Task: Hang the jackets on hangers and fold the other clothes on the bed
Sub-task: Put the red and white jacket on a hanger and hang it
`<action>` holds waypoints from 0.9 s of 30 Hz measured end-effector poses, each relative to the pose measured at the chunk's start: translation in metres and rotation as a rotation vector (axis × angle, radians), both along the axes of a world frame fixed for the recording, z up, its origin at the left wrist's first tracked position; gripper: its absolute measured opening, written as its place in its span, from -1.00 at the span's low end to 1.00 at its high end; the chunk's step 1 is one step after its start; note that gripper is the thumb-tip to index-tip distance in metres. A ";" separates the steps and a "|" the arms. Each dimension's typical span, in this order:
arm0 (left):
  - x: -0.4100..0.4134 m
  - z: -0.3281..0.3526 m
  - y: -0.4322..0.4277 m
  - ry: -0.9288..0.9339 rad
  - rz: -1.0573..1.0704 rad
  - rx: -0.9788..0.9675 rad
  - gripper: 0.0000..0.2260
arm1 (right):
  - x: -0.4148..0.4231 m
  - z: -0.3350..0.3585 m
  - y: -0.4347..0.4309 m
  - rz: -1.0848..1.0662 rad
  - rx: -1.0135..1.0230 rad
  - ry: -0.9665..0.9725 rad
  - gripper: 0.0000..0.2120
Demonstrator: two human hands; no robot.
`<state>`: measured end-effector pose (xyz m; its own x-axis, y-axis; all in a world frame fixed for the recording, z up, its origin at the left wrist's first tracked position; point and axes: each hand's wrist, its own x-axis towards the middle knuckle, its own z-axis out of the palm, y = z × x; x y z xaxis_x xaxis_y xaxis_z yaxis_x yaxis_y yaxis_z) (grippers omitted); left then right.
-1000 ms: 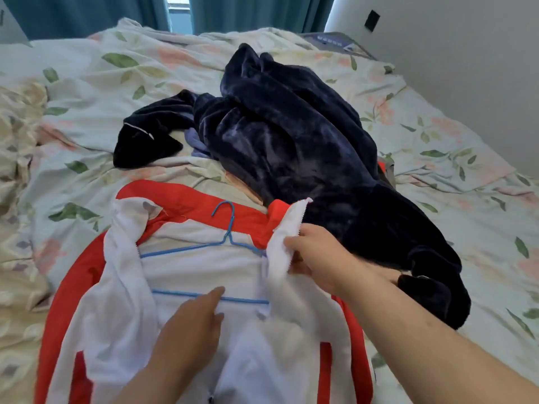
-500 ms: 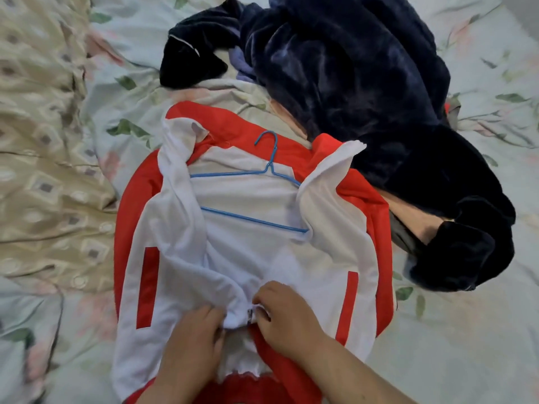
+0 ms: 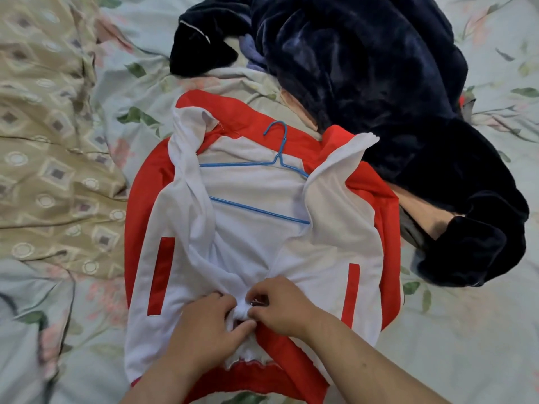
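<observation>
1. The red and white jacket (image 3: pixel 329 249) lies open, front up, in the middle of the bed (image 3: pixel 452 330), with its hem toward the near edge and its collar pointing to the far edge.
2. The blue wire hanger (image 3: pixel 262 211) sits inside the shoulders. Its hook pokes out over the red collar and its ends are tucked under the white front panels.
3. My left hand (image 3: pixel 204 325) has its fingers curled round a bunch of the left front edge, low down near the hem.
4. My right hand (image 3: pixel 280 304) is touching the left one. Its thumb and fingertips pinch the small shiny zip (image 3: pixel 253 301) on the other edge.
5. I judge the step to be joining the zip at the bottom so the jacket stays on the hanger.
6. To do it well, I should flatten the bunched cloth, line up the two bottom ends evenly and seat the pin fully in the slider.
7. For the pull, my left hand should hold the hem taut toward me while the right draws toward the collar, so no white lining gets caught.
8. The pull should be gentle, because a tug could slide a shoulder off the thin wire.
9. The dark fleece clothes (image 3: pixel 364 68) heaped toward the far right corner touch the jacket's right shoulder and are not folded yet.
10. A beige quilt (image 3: pixel 43 141) lies along the left edge.
</observation>
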<state>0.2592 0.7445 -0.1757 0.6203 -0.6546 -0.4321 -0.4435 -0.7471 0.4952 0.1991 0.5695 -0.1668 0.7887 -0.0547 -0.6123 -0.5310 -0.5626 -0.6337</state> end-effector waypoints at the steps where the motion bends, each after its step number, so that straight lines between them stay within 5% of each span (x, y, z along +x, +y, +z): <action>1: -0.005 -0.002 -0.003 -0.014 0.015 -0.002 -0.58 | 0.001 -0.001 -0.003 -0.024 0.033 0.042 -0.83; 6: -0.007 -0.010 -0.007 0.129 0.061 -0.054 -0.67 | 0.007 -0.002 -0.022 -0.140 0.140 0.088 -0.85; 14: 0.029 0.004 -0.006 0.529 -0.118 0.064 -0.56 | 0.015 0.000 -0.011 0.023 0.063 0.021 -0.85; 17: 0.016 0.008 0.008 0.608 0.032 0.055 -0.63 | 0.019 0.004 -0.017 0.149 -0.002 0.027 -0.81; 24: -0.025 0.002 -0.009 0.312 0.298 0.104 -0.61 | 0.020 0.004 -0.019 0.220 0.038 0.092 -0.87; 27: -0.029 0.000 -0.016 0.352 0.356 0.071 -0.63 | 0.017 -0.001 -0.016 0.214 -0.012 0.080 -0.86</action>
